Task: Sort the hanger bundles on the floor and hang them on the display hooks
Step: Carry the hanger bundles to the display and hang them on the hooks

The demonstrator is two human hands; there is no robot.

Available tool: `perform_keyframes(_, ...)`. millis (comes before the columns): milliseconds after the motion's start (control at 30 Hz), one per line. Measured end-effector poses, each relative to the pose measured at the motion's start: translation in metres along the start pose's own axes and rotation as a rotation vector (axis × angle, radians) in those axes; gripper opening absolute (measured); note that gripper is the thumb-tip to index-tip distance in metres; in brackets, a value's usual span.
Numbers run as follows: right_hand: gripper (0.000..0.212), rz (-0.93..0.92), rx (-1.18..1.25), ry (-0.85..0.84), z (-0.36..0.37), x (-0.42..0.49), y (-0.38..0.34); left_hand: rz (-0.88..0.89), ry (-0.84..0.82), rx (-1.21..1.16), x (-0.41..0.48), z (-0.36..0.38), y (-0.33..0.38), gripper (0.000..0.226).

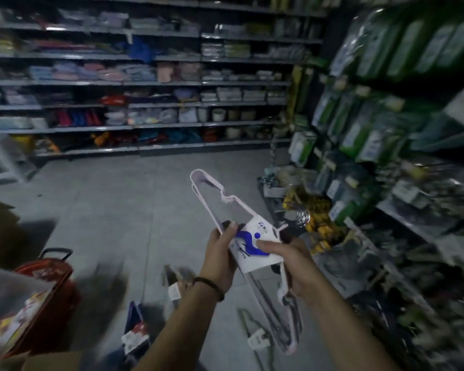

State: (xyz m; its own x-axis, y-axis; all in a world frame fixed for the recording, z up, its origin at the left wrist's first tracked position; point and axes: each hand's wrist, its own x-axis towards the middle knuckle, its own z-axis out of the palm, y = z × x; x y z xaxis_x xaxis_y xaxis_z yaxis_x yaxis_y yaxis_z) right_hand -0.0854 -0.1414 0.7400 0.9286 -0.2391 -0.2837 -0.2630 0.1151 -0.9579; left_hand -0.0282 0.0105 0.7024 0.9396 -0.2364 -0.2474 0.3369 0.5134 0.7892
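Pale pink hanger bundle (282, 289) held between both hands, tilted, far end up and away. Left hand (220, 253) grips bundle at left edge of white-and-blue label (255, 242). Right hand (295, 266) clamps label's right side, thumb on top. Grey hanger bundle (257, 340) on floor below hands. Red basket (51, 285) left of left hand.
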Motion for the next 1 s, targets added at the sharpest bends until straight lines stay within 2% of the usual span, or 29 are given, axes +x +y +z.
perform_keyframes(100,0.037,-0.045,0.079,0.066,-0.039,-0.028,-0.015,-0.008,0.019,-0.034,-0.001,0.061,-0.007,0.048)
perform_keyframes(200,0.041,-0.104,-0.072,0.116,-0.089,-0.059,-0.035,-0.018,-0.020,-0.003,-0.008,0.124,-0.021,0.051)
perform_keyframes(300,0.045,-0.104,-0.482,0.194,-0.152,-0.096,-0.063,-0.028,-0.108,0.052,-0.015,0.190,-0.043,0.055)
perform_keyframes(400,0.059,-0.086,-1.026,0.449,-0.223,-0.138,-0.098,-0.037,-0.166,0.111,-0.021,0.255,-0.073,0.067)
perform_keyframes(433,0.058,-0.122,-1.092,0.565,-0.242,-0.152,-0.112,-0.036,-0.196,0.147,-0.023,0.277,-0.084,0.070)
perform_keyframes(500,0.042,-0.323,-1.006,0.745,-0.279,-0.170,-0.136,-0.017,-0.260,0.233,-0.037,0.321,-0.101,0.063)
perform_keyframes(567,0.020,-0.481,-0.982,0.811,-0.317,-0.174,-0.152,-0.001,-0.343,0.312,-0.055,0.363,-0.121,0.043)
perform_keyframes(633,0.025,-0.387,-1.055,0.774,-0.357,-0.176,-0.163,-0.023,-0.439,0.360,-0.067,0.401,-0.145,0.029)
perform_keyframes(667,0.021,-0.313,-1.054,0.756,-0.376,-0.177,-0.166,-0.035,-0.483,0.379,-0.073,0.419,-0.154,0.025)
perform_keyframes(733,0.016,-0.288,-1.054,0.798,-0.411,-0.185,-0.165,-0.057,-0.587,0.398,-0.085,0.451,-0.172,0.020)
perform_keyframes(800,0.019,-0.300,-1.074,0.930,-0.440,-0.197,-0.162,-0.066,-0.730,0.411,-0.100,0.483,-0.190,0.027)
perform_keyframes(900,0.022,-0.281,-1.101,1.113,-0.471,-0.224,-0.165,-0.065,-0.933,0.445,-0.133,0.524,-0.203,0.049)
perform_keyframes(1000,0.024,-0.185,-1.074,1.195,-0.499,-0.255,-0.159,-0.058,-1.080,0.483,-0.158,0.558,-0.210,0.075)
